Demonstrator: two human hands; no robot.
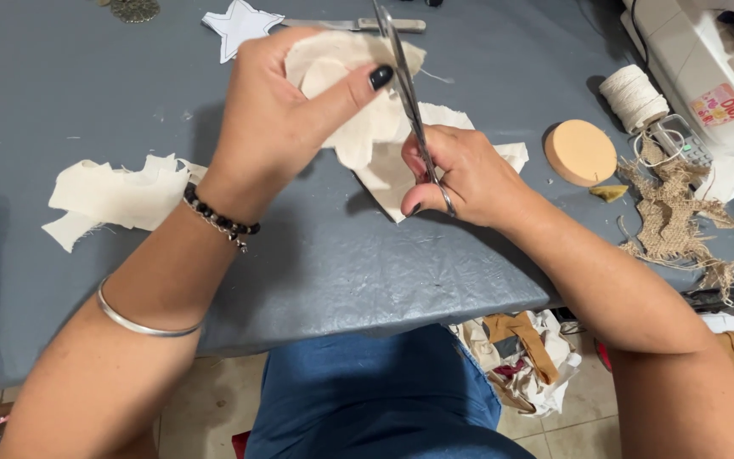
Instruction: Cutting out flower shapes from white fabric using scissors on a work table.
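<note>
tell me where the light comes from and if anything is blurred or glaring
Head view: soft overhead light, with short shadows under the left hand and the cream fabric on the grey table; mild sheen on the scissors in the right hand; the sewing machine looks slightly washed out; no marked blur.

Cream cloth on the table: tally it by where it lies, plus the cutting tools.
Cloth held in left hand: 1
Loose cloth scraps: 1 pile
Scissors in right hand: 1
Paper star: 1
Total: 4
</note>
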